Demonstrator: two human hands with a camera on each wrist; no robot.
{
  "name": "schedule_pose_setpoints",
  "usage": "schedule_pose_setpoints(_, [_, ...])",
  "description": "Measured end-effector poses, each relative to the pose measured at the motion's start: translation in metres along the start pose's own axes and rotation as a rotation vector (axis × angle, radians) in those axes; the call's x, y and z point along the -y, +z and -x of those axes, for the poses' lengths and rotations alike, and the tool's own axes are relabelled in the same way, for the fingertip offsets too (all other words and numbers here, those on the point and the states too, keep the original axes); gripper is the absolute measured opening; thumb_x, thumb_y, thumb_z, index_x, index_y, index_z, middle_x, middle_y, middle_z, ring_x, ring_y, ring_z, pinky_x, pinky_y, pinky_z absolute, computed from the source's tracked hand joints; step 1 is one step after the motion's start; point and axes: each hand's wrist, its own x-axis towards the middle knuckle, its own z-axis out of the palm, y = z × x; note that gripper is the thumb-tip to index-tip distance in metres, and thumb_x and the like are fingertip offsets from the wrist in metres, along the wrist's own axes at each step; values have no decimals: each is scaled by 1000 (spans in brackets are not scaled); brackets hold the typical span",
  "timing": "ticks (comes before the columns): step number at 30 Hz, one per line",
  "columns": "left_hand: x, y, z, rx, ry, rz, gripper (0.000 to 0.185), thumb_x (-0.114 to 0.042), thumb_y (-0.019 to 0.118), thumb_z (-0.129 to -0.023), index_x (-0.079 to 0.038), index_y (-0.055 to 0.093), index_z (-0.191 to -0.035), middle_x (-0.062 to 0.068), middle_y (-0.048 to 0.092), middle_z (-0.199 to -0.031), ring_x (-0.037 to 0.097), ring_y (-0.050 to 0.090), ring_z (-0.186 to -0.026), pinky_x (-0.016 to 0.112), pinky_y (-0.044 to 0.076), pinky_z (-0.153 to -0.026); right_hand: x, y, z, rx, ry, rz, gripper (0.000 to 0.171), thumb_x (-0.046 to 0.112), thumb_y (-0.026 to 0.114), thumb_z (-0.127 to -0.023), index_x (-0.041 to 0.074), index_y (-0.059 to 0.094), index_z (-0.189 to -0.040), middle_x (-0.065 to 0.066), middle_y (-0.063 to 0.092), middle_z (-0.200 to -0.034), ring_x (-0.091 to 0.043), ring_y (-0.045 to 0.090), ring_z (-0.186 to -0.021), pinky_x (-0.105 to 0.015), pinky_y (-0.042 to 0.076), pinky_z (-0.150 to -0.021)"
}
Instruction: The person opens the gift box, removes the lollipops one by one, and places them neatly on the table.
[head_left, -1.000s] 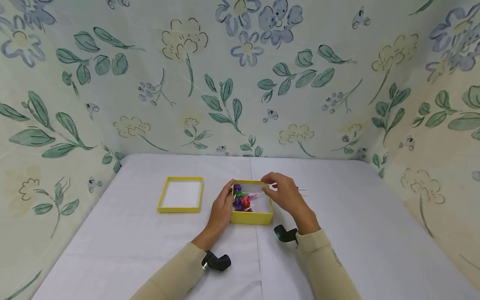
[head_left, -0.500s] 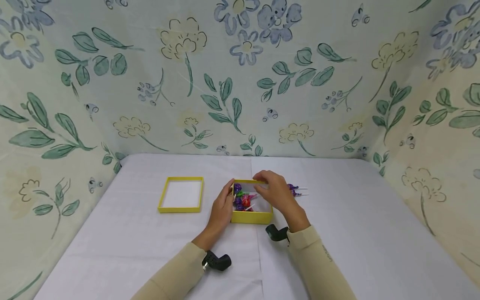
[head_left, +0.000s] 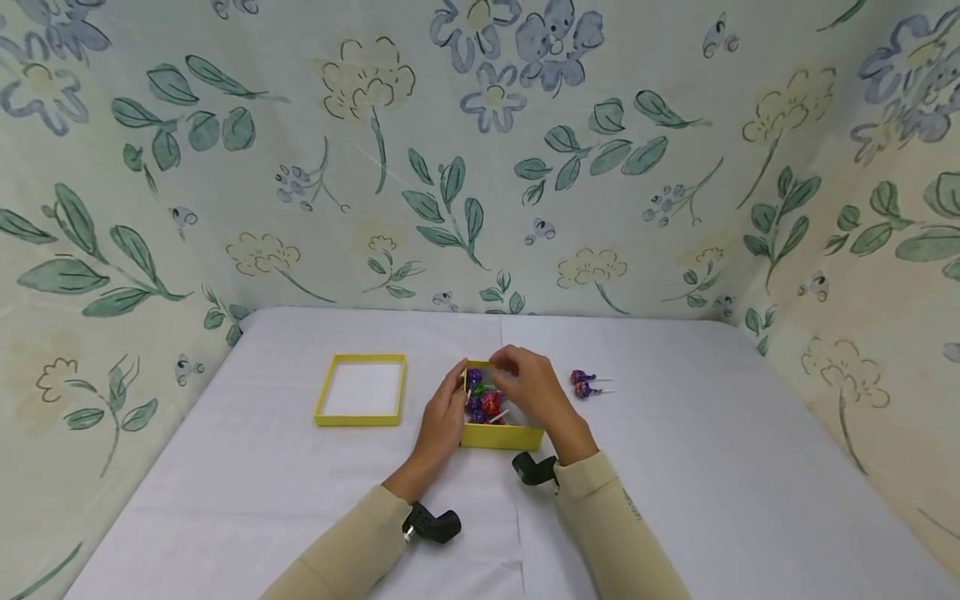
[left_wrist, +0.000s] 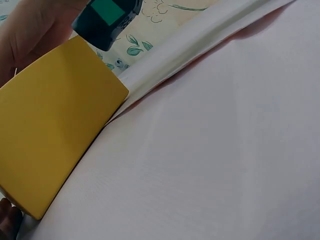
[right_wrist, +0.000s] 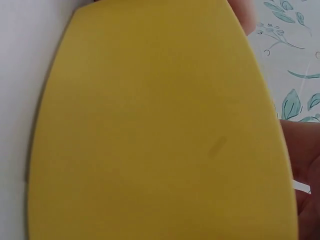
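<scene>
An open yellow box [head_left: 503, 437] stands mid-table with lollipops in its left part: purple lollipops [head_left: 475, 406], a red lollipop [head_left: 491, 403] and a bit of green. My left hand [head_left: 442, 421] holds the box by its left wall. Over the box's far right part, my right hand [head_left: 534, 385] reaches in, index finger and thumb apart above the lollipops. Its palm hides the right part of the inside. In the left wrist view the box's yellow side [left_wrist: 60, 120] shows with the right hand above it. Another yellow wall [right_wrist: 160, 125] fills the right wrist view.
Two purple lollipops [head_left: 583, 382] lie on the white cloth right of the box, sticks pointing right. The yellow-rimmed lid [head_left: 360, 421] lies inside up to the left. A flowered curtain [head_left: 480, 167] stands behind the table and along both sides.
My right hand has moved left across the box toward the lollipops, uncovering the two purple ones on the cloth. My left hand and the box have stayed in place.
</scene>
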Motion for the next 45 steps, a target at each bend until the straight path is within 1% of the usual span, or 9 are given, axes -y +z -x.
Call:
schedule_pose_setpoints(7, [1, 0, 2, -4, -12, -10, 49, -20, 35, -101, -23, 35, -151, -2, 37, -152, 22, 37, -137, 44, 30, -112, 0, 11, -1, 27, 38, -21, 21, 16, 69, -89, 11, 67, -110, -1, 68, -103, -16, 62, -93, -33, 54, -87])
schedule_pose_setpoints(15, [1, 0, 0, -9, 0, -2, 50, -19, 34, -101, -22, 35, -150, -2, 37, -152, 22, 37, -137, 44, 30, -112, 3, 16, -4, 14, 49, -18, 20, 19, 69, -89, 11, 68, -108, -1, 68, -101, -16, 62, -91, -33, 55, -85])
schedule_pose_setpoints(18, [0, 0, 1, -10, -7, -3, 50, -19, 34, -101, -23, 35, -150, -3, 37, -152, 21, 37, -137, 43, 30, -112, 4, 19, -4, 2, 62, 35, 20, 24, 70, -89, 13, 68, -106, -1, 69, -99, -15, 62, -89, -33, 55, -83])
schedule_pose_setpoints(23, [0, 0, 2, -15, -8, -19, 49, -19, 34, -101, -26, 36, -150, -4, 37, -152, 21, 38, -137, 44, 31, -112, 5, 23, -4, -25, 48, 146, 23, 31, 70, -88, 15, 69, -104, 1, 69, -94, -14, 62, -83, -33, 55, -76])
schedule_pose_setpoints(29, [-1, -1, 2, -17, -1, -32, 49, -20, 34, -101, -29, 36, -149, -4, 38, -151, 21, 38, -137, 43, 31, -112, 5, 28, -5, -21, 53, 195, 28, 37, 71, -87, 16, 69, -106, 2, 70, -92, -13, 63, -82, -34, 54, -76])
schedule_pose_setpoints(34, [-1, -2, 1, -11, -8, -45, 48, -22, 34, -101, -33, 36, -148, -8, 38, -151, 18, 38, -136, 41, 31, -112, 5, 30, -5, -12, 45, 221, 29, 36, 72, -86, 15, 69, -106, 2, 70, -90, -13, 64, -82, -36, 55, -77])
schedule_pose_setpoints(36, [0, -2, 0, -11, -1, -45, 49, -21, 34, -101, -33, 36, -148, -7, 38, -151, 18, 39, -136, 41, 31, -112, 5, 31, -6, -8, 44, 210, 28, 34, 73, -85, 15, 68, -105, 2, 70, -91, -13, 64, -82, -35, 55, -78])
schedule_pose_setpoints(41, [1, -2, 0, -15, 19, -48, 50, -19, 35, -100, -30, 36, -149, -2, 40, -150, 21, 40, -135, 43, 33, -111, 4, 31, -6, 21, 53, 173, 27, 29, 73, -86, 15, 67, -108, 1, 71, -93, -13, 64, -85, -34, 55, -81])
schedule_pose_setpoints(45, [0, -2, 1, -14, 15, -47, 50, -18, 35, -100, -29, 36, -149, -3, 39, -150, 20, 40, -135, 43, 32, -112, 4, 32, -6, 50, 66, 172, 30, 28, 73, -86, 13, 67, -112, -1, 70, -96, -15, 64, -87, -36, 55, -84])
